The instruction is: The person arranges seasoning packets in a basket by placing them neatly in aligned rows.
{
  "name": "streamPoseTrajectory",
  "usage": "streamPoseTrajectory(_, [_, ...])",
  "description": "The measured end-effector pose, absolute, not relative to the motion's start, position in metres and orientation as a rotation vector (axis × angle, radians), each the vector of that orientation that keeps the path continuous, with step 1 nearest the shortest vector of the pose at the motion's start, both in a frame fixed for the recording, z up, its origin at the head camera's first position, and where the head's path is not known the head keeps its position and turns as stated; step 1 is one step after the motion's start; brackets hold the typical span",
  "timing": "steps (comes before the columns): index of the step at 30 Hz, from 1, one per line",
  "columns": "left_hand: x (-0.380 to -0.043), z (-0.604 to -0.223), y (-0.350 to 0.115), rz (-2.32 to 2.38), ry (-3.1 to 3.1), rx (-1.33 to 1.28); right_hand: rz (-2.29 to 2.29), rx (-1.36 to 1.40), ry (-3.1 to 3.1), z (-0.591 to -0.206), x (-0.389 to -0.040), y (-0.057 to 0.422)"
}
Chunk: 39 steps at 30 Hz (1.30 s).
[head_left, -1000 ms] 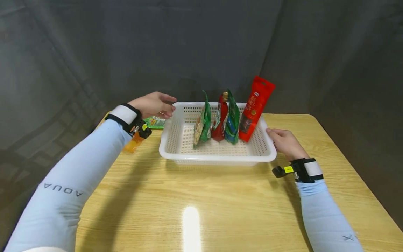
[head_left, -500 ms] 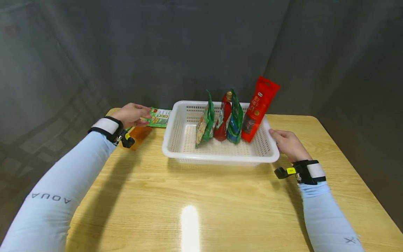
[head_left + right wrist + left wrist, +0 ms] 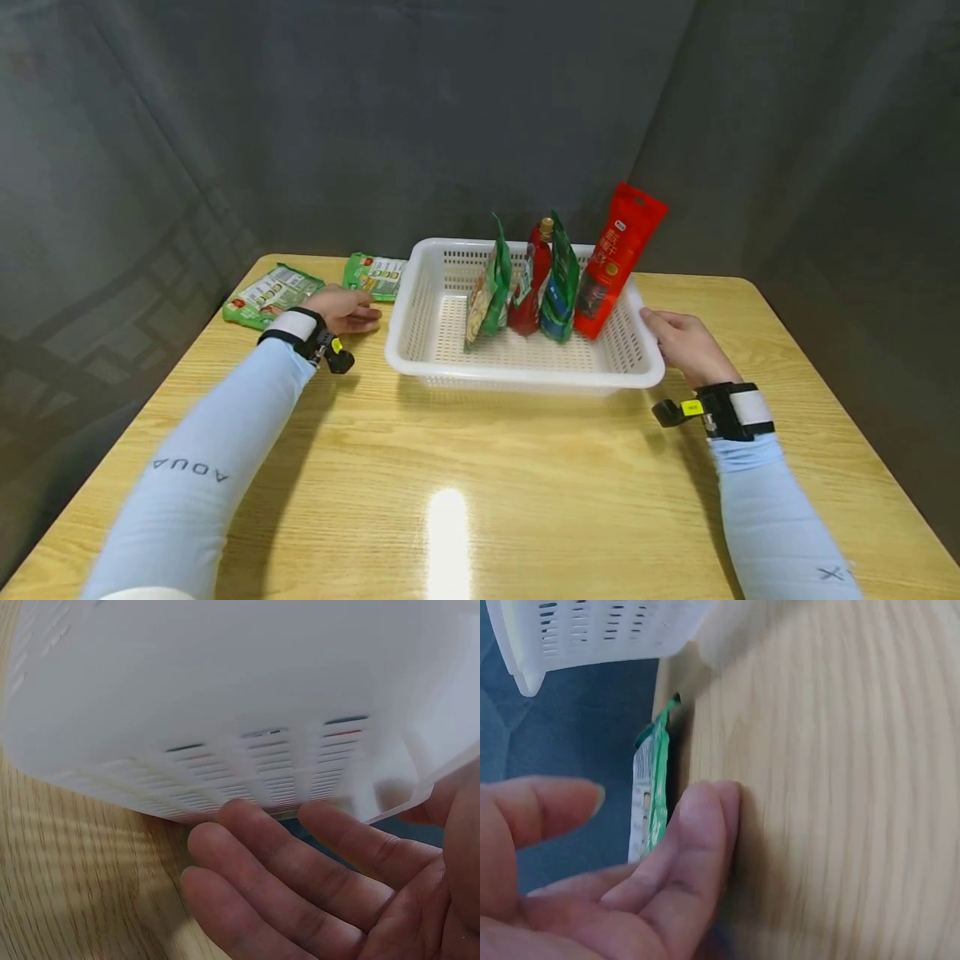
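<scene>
My left hand (image 3: pixel 345 310) is low over the table, left of the white plastic basket (image 3: pixel 517 379). In the left wrist view its thumb is apart from the bent fingers (image 3: pixel 697 825), and nothing shows between them. Beyond those fingers lies a green packet (image 3: pixel 658 787). My right hand (image 3: pixel 686 342) holds the basket's right rim, the thumb at the rim and the fingers (image 3: pixel 255 847) along the outer wall. Inside the basket stand a green pouch (image 3: pixel 497 283), a red pouch with a gold cap (image 3: pixel 528 287), a green-and-blue pouch (image 3: pixel 558 292) and a leaning red packet (image 3: pixel 618 250).
One green-and-white packet (image 3: pixel 273 296) lies at the table's far left corner. Another such packet (image 3: pixel 378 275) lies by the basket's left side. A dark curtain (image 3: pixel 450 125) hangs behind the wooden table (image 3: pixel 525 483).
My left hand drew back from the basket's left rim to the packets, then shifted right and nearer. The orange packet seen earlier beneath it is no longer visible. My right hand stays at the rim.
</scene>
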<state>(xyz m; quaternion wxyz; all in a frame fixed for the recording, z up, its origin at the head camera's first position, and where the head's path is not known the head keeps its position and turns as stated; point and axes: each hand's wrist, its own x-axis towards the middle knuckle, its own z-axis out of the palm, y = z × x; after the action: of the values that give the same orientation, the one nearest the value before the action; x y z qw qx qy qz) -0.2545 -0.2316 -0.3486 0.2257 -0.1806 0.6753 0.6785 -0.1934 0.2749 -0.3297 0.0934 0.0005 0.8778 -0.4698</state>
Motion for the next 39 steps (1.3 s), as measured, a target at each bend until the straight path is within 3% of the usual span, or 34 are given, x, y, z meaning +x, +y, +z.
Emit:
streamPoseTrajectory(7, [-0.272, -0.359, -0.223, 2.041, 1.55, -0.648, -1.389, 0.011, 2.608, -0.329, -0.194, 0.275])
streamPoseTrajectory(39, [-0.3, -0.372, -0.203, 2.422, 1.206, -0.825, -1.43, 0.006, 2.611, -0.333, -0.191, 0.277])
